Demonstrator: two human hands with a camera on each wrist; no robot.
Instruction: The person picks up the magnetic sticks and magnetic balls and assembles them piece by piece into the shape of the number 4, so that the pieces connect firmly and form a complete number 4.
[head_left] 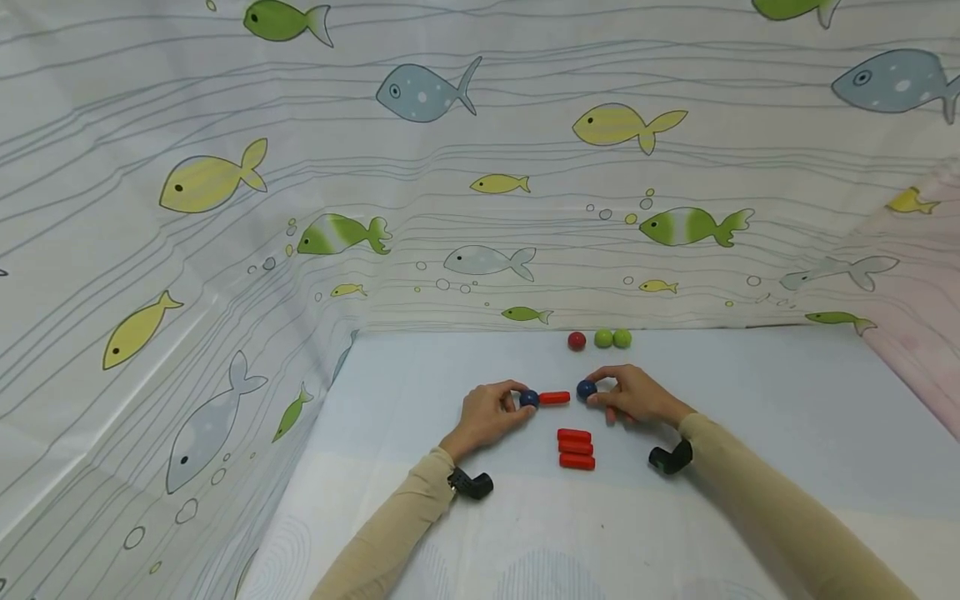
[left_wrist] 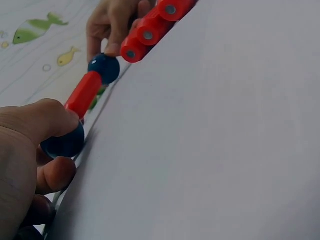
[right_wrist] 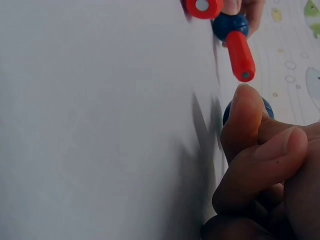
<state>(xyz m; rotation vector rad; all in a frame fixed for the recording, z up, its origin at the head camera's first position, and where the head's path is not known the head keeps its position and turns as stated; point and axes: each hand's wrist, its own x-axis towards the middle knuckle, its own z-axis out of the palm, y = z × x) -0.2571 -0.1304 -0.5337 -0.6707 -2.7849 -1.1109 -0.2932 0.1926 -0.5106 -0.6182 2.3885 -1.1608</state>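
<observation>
Thumb and fingers of my left hand [head_left: 482, 417] pinch a dark blue ball [head_left: 529, 399]. From that ball a red magnetic rod [head_left: 556, 398] sticks out to the right; in the right wrist view its free end shows a metal tip. My right hand [head_left: 636, 395] pinches a second blue ball [head_left: 586, 389], held just beyond the rod's free end with a small gap between them in the head view. Fingers partly hide this ball [right_wrist: 268, 107] in the right wrist view. Several red rods [head_left: 576, 448] lie side by side nearer me, between the two forearms.
Toward the table's back edge sit a red ball [head_left: 577, 341] and two green balls [head_left: 603, 337], the green ones side by side. A fish-patterned curtain [head_left: 480, 217] rises behind the white table [head_left: 420, 358] and along its left side.
</observation>
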